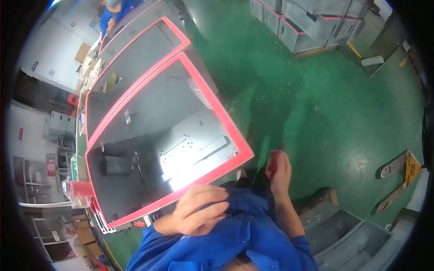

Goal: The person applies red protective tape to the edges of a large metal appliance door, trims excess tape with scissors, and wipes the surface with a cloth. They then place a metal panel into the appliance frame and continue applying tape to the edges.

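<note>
Red-handled tool (pixel 274 156) gripped in right hand (pixel 280 174), left hand (pixel 203 208) curled, empty, nr grey red-rimmed cabinet (pixel 199 178)

Premises: a factory assembly floor. Evidence: a green-painted concrete floor (pixel 316 104); open grey sheet-metal cabinets with red-edged rims (pixel 153 131) lined in a row; further grey metal enclosures stacked on a pallet (pixel 312 20); a yellow pallet truck's forks (pixel 400 178); cardboard boxes (pixel 86 235) at the left.

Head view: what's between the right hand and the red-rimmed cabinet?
Head view: only bare green floor lies between the right hand and the red-rimmed cabinet.
</note>
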`<move>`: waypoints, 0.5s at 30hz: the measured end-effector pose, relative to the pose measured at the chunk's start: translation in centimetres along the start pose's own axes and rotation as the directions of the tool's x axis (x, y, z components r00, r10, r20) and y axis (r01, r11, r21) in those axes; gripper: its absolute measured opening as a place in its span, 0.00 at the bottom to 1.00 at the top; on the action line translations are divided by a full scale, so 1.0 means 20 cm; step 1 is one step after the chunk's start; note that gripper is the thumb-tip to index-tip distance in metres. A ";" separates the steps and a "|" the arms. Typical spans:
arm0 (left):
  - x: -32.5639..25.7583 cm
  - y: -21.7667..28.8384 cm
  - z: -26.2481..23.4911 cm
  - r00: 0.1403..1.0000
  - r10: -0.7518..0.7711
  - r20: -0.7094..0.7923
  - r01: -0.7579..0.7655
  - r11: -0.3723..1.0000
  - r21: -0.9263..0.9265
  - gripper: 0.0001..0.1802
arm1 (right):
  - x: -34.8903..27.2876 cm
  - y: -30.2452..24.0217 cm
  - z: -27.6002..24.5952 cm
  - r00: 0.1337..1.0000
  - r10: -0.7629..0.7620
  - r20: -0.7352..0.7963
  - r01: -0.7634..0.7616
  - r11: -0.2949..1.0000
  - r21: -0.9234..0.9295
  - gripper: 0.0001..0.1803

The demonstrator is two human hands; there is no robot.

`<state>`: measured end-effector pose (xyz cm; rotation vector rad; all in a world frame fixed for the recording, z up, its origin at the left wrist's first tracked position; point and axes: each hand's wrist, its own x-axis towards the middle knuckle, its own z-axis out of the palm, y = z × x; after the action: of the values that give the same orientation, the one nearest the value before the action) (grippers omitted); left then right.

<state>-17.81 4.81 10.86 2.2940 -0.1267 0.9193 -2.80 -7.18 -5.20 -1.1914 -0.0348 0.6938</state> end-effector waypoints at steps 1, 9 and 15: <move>0.00 -0.02 -0.01 1.000 -0.016 -0.021 0.017 0.999 0.038 0.12 | 0.05 0.04 0.01 0.997 0.066 0.044 -0.066 0.998 -0.002 0.17; 0.14 -0.11 0.17 0.795 -0.571 -0.204 0.607 0.756 0.246 0.17 | 0.60 0.17 -0.07 0.856 0.333 0.396 -0.264 0.939 -0.219 0.16; 0.19 -0.07 0.25 0.387 -0.854 -0.348 0.909 0.417 -0.013 0.28 | 0.83 0.16 -0.08 0.664 0.539 0.518 -0.457 0.841 -0.290 0.14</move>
<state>-11.59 3.40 9.89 1.8507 1.2927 0.6462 9.55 0.55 -14.08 -1.0762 -0.2843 1.5689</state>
